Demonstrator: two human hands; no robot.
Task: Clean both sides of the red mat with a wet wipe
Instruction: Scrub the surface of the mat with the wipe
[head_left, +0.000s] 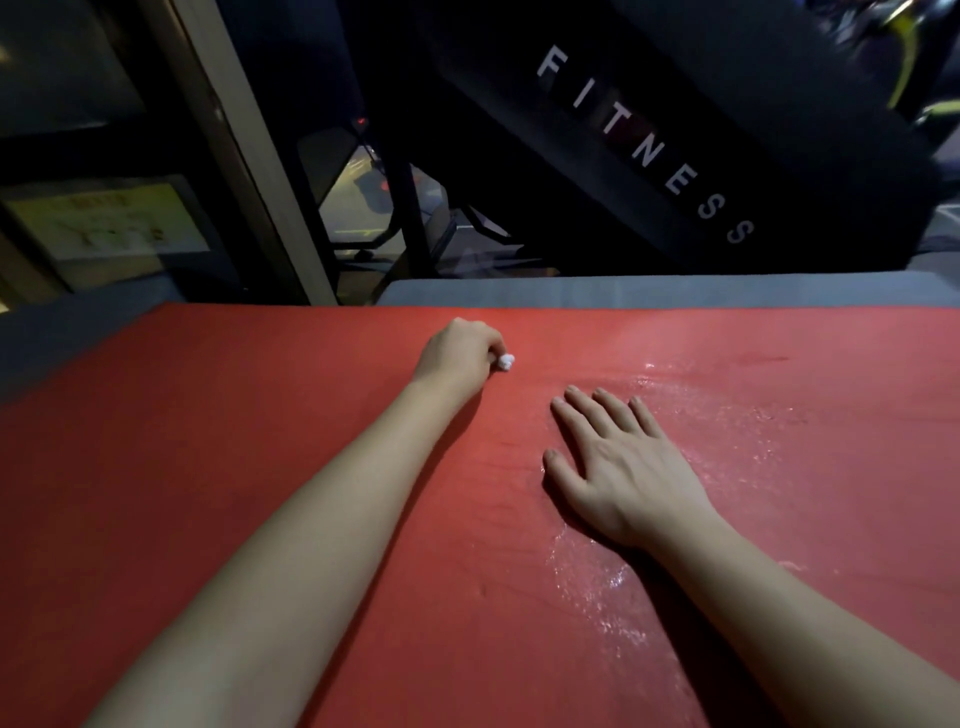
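— Two bare forearms reach in from the bottom edge over the red mat (260, 493), which lies flat and fills most of the view.
— And the hands?
— Left hand (457, 358) is far out, near the mat's far edge, knuckles up. Its grip is curled, pinching a small white wad, the wet wipe (505, 361), which pokes out on the thumb side and touches the mat.
— The right one?
— Right hand (623, 467) lies palm down on the mat, nearer than the left. Its grip is spread, fingers straight and slightly apart, holding nothing.
— Any moisture?
— A wet sheen (727, 415) glistens on the mat around and to the right of the right hand, and down beside that wrist. The mat's left part looks matt.
— What lies under it?
— A grey surface (649, 291) shows as a strip beyond the far edge and at the left. Behind stand a black panel lettered FITNESS (644, 150) and a pale wooden post (228, 119).
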